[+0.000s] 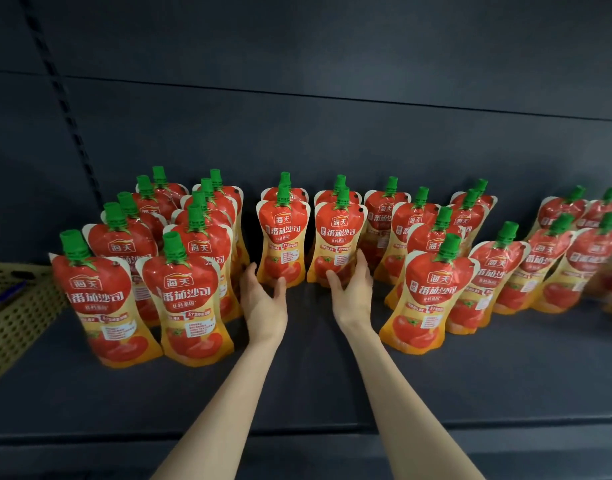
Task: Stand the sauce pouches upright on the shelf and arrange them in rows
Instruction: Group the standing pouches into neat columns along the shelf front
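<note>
Several red and orange tomato sauce pouches with green caps stand upright in rows on the dark shelf (297,393). In the middle, two short rows sit further back. My left hand (264,299) holds the base of the front pouch (283,237) of the left middle row, thumb on its front. My right hand (351,289) grips the lower part of the front pouch (337,237) of the neighbouring row. A long row on the left ends in a near pouch (100,303), and another near pouch (424,299) leans at the right.
A perforated yellow basket (17,313) sits at the left edge of the shelf. The dark back panel (332,133) rises behind the rows. More pouches stand at the far right (581,258), some blurred at the frame edge.
</note>
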